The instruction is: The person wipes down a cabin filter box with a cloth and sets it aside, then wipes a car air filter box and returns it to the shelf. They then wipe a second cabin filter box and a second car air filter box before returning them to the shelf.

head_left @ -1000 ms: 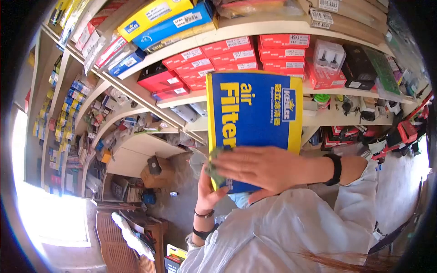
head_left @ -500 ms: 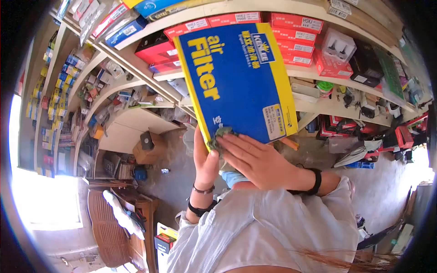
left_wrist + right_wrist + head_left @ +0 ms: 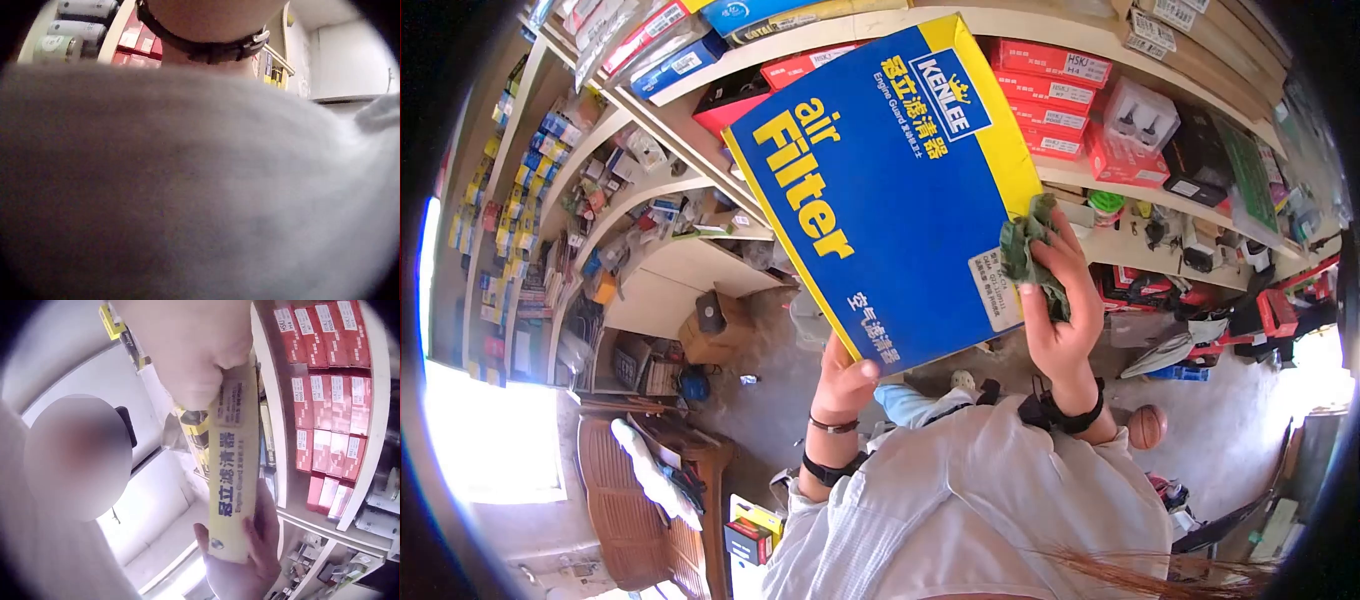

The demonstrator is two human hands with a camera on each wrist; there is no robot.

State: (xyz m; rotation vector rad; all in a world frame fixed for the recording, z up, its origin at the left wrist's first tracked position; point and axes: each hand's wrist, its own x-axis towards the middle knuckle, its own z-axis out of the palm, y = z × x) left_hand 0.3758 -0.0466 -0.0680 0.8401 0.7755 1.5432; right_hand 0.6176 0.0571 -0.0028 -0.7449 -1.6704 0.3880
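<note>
**Up high, an air filter box (image 3: 870,190) tilted between two hands**

We held the blue-and-yellow KENLEE box up before the parts shelves (image 3: 1145,197), one corner pointing down. Our left hand (image 3: 845,385) gripped that low corner from beneath. Our right hand (image 3: 1065,320), beside the yellow side edge, pinched a green cloth (image 3: 1025,250) against it.
</note>
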